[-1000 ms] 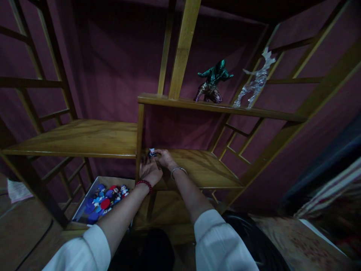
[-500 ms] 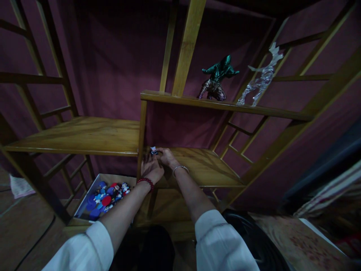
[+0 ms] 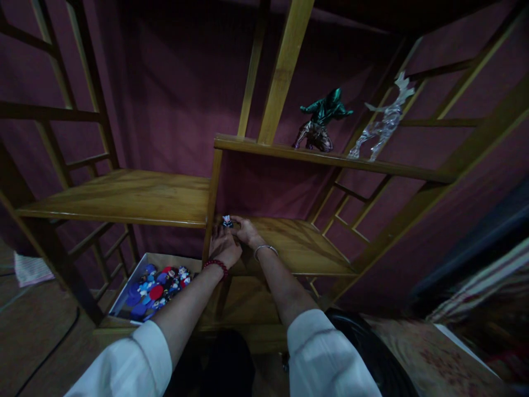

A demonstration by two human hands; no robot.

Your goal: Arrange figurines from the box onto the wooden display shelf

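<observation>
A small white and dark figurine (image 3: 227,221) stands at the back left of the lower middle shelf (image 3: 297,245), near the upright divider. My left hand (image 3: 225,245), with a red bead bracelet at the wrist, lies just in front of it, palm partly up and fingers apart. From the right, my right hand (image 3: 247,230), with a silver bangle, reaches to the figurine. Its index finger and thumb are close to the figurine's right side; whether they grip it is too small to tell.
An open box (image 3: 124,292) of small colourful figures sits at the lower left. A green-and-bronze figure (image 3: 320,121) and a clear deer-like figure (image 3: 382,124) stand on the upper shelf (image 3: 285,154). A higher shelf (image 3: 124,193) is at left.
The view has shifted slightly, so the shelves appear a little further right and lower. Both hands have stayed around the figurine with almost no movement.
</observation>
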